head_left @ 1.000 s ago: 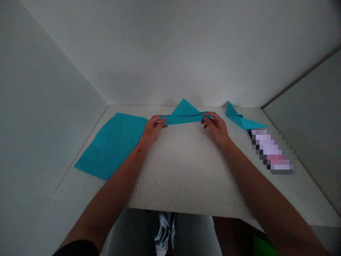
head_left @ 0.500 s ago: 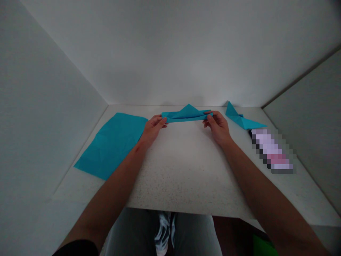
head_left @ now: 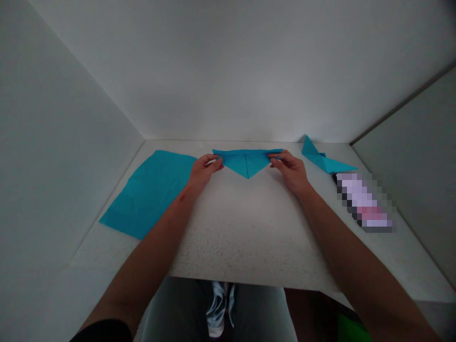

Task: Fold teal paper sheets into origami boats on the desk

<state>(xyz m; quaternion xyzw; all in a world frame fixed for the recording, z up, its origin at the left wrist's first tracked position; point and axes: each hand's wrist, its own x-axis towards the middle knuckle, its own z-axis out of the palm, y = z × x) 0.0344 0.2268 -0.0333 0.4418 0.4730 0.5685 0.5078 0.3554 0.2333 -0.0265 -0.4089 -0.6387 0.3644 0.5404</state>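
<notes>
A folded blue paper piece (head_left: 246,161) lies near the back of the white speckled table (head_left: 245,232), its triangular point facing me. My left hand (head_left: 204,172) pinches its left end between thumb and fingers. At the other end, my right hand (head_left: 291,170) pinches the right tip the same way. Both forearms reach in from the near edge.
A flat sheet of blue paper (head_left: 151,190) lies at the left of the table. A finished blue folded shape (head_left: 322,157) rests at the back right, beside a blurred-out object (head_left: 364,202). White walls close in the table at the left, back and right.
The folded piece was turned over: its triangular flap, which pointed up and away a second ago, dropped low and now points toward me. Both hands stayed at its ends.
</notes>
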